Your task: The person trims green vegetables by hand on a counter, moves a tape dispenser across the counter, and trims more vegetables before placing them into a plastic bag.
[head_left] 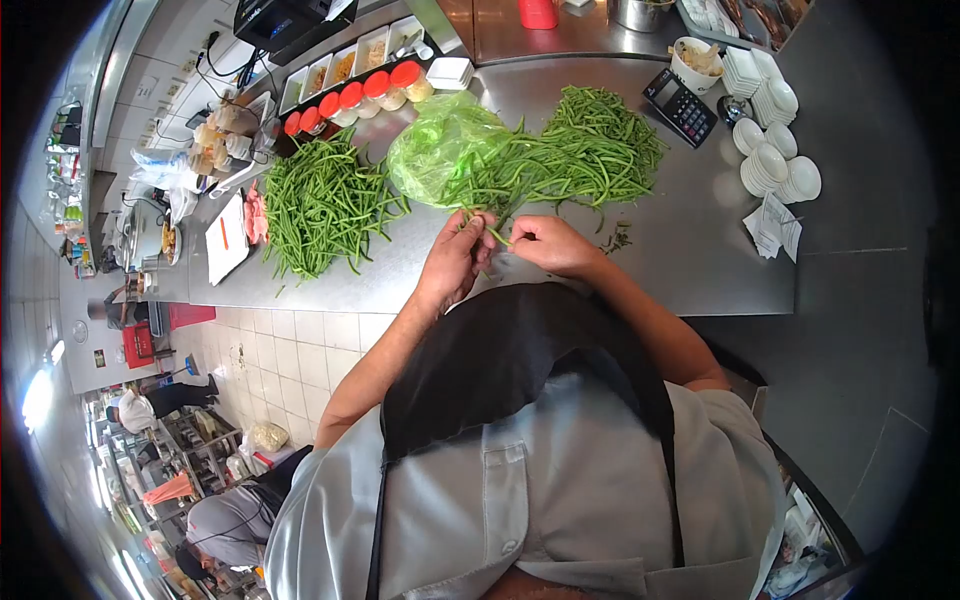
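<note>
Close to my body, at the near edge of the steel counter (700, 240), both hands are closed on a green bean (499, 238). My left hand (460, 254) pinches one end of it, and my right hand (548, 245) grips the other with curled fingers. Just beyond my hands lies a pile of green beans (605, 150), spreading to the right. A crumpled, see-through green plastic bag (440, 150) sits against that pile. Farther left is a second heap of green beans (325, 205). Small dark trimmings (617, 238) are scattered right of my right hand.
Red-lidded jars (370, 95) and a row of white ingredient trays (345, 65) line the back left. A calculator (680, 107), stacked white dishes (770, 165) and a paper slip (772, 228) are on the right. Other people (235, 520) stand in the kitchen at left.
</note>
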The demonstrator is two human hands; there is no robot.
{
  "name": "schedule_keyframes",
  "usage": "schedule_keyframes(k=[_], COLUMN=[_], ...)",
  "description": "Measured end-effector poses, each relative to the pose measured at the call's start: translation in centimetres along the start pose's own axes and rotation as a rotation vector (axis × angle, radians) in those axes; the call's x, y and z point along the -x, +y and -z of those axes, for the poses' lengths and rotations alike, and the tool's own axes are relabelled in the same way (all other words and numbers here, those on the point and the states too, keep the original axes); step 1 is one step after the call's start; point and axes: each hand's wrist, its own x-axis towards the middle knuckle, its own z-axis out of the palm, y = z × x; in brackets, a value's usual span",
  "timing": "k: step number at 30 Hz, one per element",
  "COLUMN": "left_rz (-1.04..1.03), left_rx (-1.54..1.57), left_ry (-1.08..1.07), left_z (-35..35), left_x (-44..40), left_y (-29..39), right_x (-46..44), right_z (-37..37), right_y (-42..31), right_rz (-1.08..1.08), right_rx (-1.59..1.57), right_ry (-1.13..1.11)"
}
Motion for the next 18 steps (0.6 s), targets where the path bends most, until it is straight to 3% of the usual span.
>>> schedule_keyframes(k=[5,6,10,13,16,18], left_rz=[0.178,0.197,0.291,0.341,0.337,0.294], left_rx=[0.258,0.252,0.259,0.314,0.424,0.518], left_ry=[-0.048,-0.032,-0.095,0.009,-0.043,0.029], left_z=[1.7,1.7,3.2,3.6,5.4,7.2], left_x=[0.7,0.9,0.8,1.1,0.6,0.1], left_y=[-0.8,-0.8,-1.0,-1.2,-2.6,-3.9], right_x=[-0.4,-0.8,-1.3,-1.1,-1.0,-1.4], right_z=[-0.8,-1.1,-1.9,-1.9,-0.2,0.8], right_y=[-1.4,-1.0,-0.1,-0.9,-2.4,-1.7], right_rz=[0.195,0.324,0.377,0.326,0.301,0.294], right_rx=[0.127,0.129,0.187,0.027,0.301,0.513], right_ry=[-0.179,-0.204,-0.253,-0.318,-0.177,0.060])
